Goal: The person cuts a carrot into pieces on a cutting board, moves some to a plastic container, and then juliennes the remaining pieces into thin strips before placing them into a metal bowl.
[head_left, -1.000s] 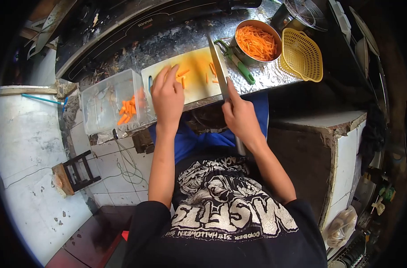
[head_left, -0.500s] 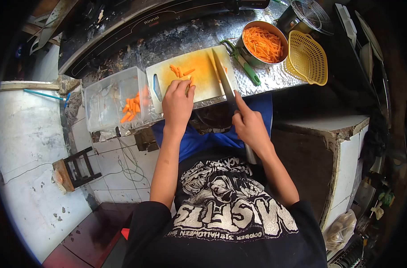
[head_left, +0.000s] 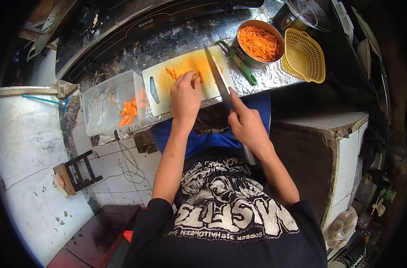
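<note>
A cutting board (head_left: 167,97), pale with an orange stain, lies on the counter. My left hand (head_left: 186,93) is on the board, its fingers curled down over pieces of carrot (head_left: 201,77) that poke out past the fingertips. More carrot sticks (head_left: 171,73) lie behind that hand. In my right hand (head_left: 248,124) is a long kitchen knife (head_left: 218,77), gripped by the handle with the index finger along its spine. Its blade slants across the right part of the board, with a bit of carrot (head_left: 221,70) just beyond it.
Left of the board stands a clear plastic container (head_left: 94,109) with carrot chunks (head_left: 129,109). On the right are a green-handled peeler (head_left: 246,71), a pot (head_left: 281,53) of shredded carrot and a yellow basket (head_left: 317,67). A Rinnai stove (head_left: 158,22) sits behind.
My left hand has slid right across the board toward the knife, with carrot pieces under its fingers. The knife stays in my right hand, almost unmoved. The whole view has shifted slightly.
</note>
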The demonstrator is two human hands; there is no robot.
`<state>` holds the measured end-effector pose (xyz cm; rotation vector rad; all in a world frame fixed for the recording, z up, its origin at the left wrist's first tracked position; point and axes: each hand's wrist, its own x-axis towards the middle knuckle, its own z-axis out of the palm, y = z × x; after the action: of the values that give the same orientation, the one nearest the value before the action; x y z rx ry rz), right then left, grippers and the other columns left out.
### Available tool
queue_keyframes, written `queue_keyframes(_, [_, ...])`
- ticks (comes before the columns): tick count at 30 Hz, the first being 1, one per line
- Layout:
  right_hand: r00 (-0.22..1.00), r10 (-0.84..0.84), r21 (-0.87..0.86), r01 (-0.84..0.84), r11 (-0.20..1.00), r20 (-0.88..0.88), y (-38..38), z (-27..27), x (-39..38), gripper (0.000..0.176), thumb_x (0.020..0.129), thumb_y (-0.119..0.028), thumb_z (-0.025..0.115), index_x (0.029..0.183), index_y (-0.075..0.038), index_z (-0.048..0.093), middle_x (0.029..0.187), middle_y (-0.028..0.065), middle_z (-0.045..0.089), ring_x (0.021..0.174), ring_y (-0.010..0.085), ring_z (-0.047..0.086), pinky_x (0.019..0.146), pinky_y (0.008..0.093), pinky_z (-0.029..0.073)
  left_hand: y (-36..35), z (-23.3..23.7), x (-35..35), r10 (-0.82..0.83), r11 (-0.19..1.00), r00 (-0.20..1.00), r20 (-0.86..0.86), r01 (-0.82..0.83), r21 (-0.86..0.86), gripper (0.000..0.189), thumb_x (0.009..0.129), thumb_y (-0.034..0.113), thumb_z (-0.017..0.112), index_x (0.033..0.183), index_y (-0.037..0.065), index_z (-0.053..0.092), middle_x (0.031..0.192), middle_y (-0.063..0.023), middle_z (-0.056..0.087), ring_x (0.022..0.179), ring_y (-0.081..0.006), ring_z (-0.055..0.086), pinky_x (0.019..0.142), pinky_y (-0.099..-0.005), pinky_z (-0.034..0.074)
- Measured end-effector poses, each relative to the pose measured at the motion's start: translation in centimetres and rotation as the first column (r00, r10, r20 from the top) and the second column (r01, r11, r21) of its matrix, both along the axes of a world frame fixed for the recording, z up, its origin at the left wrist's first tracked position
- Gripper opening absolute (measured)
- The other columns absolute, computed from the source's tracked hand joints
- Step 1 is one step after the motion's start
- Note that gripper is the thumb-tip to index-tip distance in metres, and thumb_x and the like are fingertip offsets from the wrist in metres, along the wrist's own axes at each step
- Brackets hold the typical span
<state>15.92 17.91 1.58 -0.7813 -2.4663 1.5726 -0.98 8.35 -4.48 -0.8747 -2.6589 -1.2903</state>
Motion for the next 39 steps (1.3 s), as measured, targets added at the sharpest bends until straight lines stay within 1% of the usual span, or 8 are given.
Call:
queue_keyframes(2, [0.998, 0.052, 0.048, -0.051, 0.998, -0.022, -0.7, -0.5, -0.1, 0.063, 0.090, -0.002, 0.054, 0.150, 0.005, 0.035, 0.074, 0.0297, 0.063, 0.069, 0.0463, 0.065, 0.069, 0.0517, 0.050, -0.8, 0.0, -0.6, -0.060, 0.998, 0.998, 0.022, 0.059, 0.034, 0.022, 0.089, 0.006, 0.070, 0.110, -0.002, 0.072, 0.085, -0.0151, 0.071, 0.066, -0.0224, 0.067, 0.066, -0.0345, 0.054])
queue_keyframes(3, [0.996, 0.070, 0.076, -0.066, 0.995, -0.050, -1.1, -0.8, -0.2, 0.065, 0.090, -0.002, 0.054, 0.151, 0.005, 0.033, 0.073, 0.0295, 0.063, 0.068, 0.0467, 0.064, 0.068, 0.0526, 0.050, -1.0, 0.6, -0.7, -0.083, 0.997, 0.988, 0.127, 0.082, 0.014, 0.022, 0.089, 0.007, 0.068, 0.110, 0.000, 0.072, 0.094, -0.0194, 0.069, 0.079, -0.0330, 0.070, 0.075, -0.0406, 0.055])
queue_keyframes(5, [0.992, 0.110, 0.125, -0.102, 0.987, -0.061, -1.5, -1.3, -0.6, 0.071, 0.089, 0.000, 0.056, 0.152, 0.009, 0.025, 0.071, 0.0295, 0.062, 0.066, 0.0479, 0.063, 0.067, 0.0544, 0.049, -1.2, 0.3, -0.9, -0.118, 0.993, 0.987, 0.109, 0.116, 0.027, 0.022, 0.089, 0.008, 0.069, 0.109, 0.001, 0.073, 0.096, -0.0185, 0.069, 0.080, -0.0330, 0.069, 0.075, -0.0404, 0.055])
queue_keyframes(9, [0.994, 0.104, 0.152, -0.100, 0.983, -0.022, -2.4, -1.5, -1.5, 0.071, 0.089, 0.000, 0.056, 0.151, 0.011, 0.023, 0.070, 0.0304, 0.062, 0.065, 0.0476, 0.064, 0.065, 0.0549, 0.050, -1.0, 0.3, -1.1, -0.168, 0.986, 0.986, 0.016, 0.168, -0.001, 0.019, 0.089, 0.011, 0.071, 0.105, 0.003, 0.076, 0.096, -0.0159, 0.068, 0.082, -0.0333, 0.068, 0.075, -0.0402, 0.054])
queue_keyframes(30, [0.990, 0.137, 0.275, -0.144, 0.951, 0.043, -3.3, -3.5, -4.0, 0.076, 0.091, -0.004, 0.057, 0.154, 0.011, 0.017, 0.067, 0.0295, 0.062, 0.061, 0.0475, 0.065, 0.059, 0.0545, 0.054, -1.0, -0.4, -1.8, -0.172, 0.985, 0.983, 0.060, 0.173, -0.015, 0.015, 0.086, 0.013, 0.072, 0.096, 0.003, 0.078, 0.092, -0.0114, 0.070, 0.083, -0.0329, 0.069, 0.075, -0.0404, 0.054])
queue_keyframes(32, [0.997, 0.073, 0.245, -0.063, 0.967, -0.034, -3.0, -3.6, -4.9, 0.075, 0.087, 0.004, 0.055, 0.154, 0.009, 0.020, 0.063, 0.0291, 0.059, 0.058, 0.0467, 0.061, 0.059, 0.0545, 0.048, -1.0, -0.4, -1.7, -0.169, 0.985, 0.982, 0.081, 0.170, -0.012, 0.016, 0.086, 0.013, 0.072, 0.096, 0.003, 0.078, 0.092, -0.0114, 0.070, 0.083, -0.0329, 0.069, 0.075, -0.0405, 0.054])
queue_keyframes(38, [0.996, 0.076, 0.281, -0.061, 0.958, -0.045, -2.3, -3.2, -5.2, 0.073, 0.091, -0.003, 0.056, 0.152, 0.012, 0.019, 0.066, 0.0284, 0.062, 0.057, 0.0458, 0.063, 0.059, 0.0542, 0.052, -1.0, -0.1, -1.7, -0.155, 0.988, 0.983, 0.102, 0.155, 0.003, 0.016, 0.086, 0.014, 0.072, 0.097, 0.004, 0.078, 0.091, -0.0115, 0.070, 0.082, -0.0330, 0.068, 0.075, -0.0406, 0.054])
queue_keyframes(39, [0.998, 0.043, 0.216, -0.033, 0.976, -0.040, -2.3, -2.5, -5.1, 0.069, 0.089, 0.004, 0.052, 0.152, 0.009, 0.025, 0.067, 0.0319, 0.060, 0.063, 0.0484, 0.063, 0.062, 0.0541, 0.050, -1.0, -0.1, -1.7, -0.156, 0.988, 0.981, 0.114, 0.155, 0.016, 0.015, 0.086, 0.014, 0.072, 0.096, 0.004, 0.078, 0.091, -0.0116, 0.070, 0.083, -0.0331, 0.068, 0.075, -0.0406, 0.054])
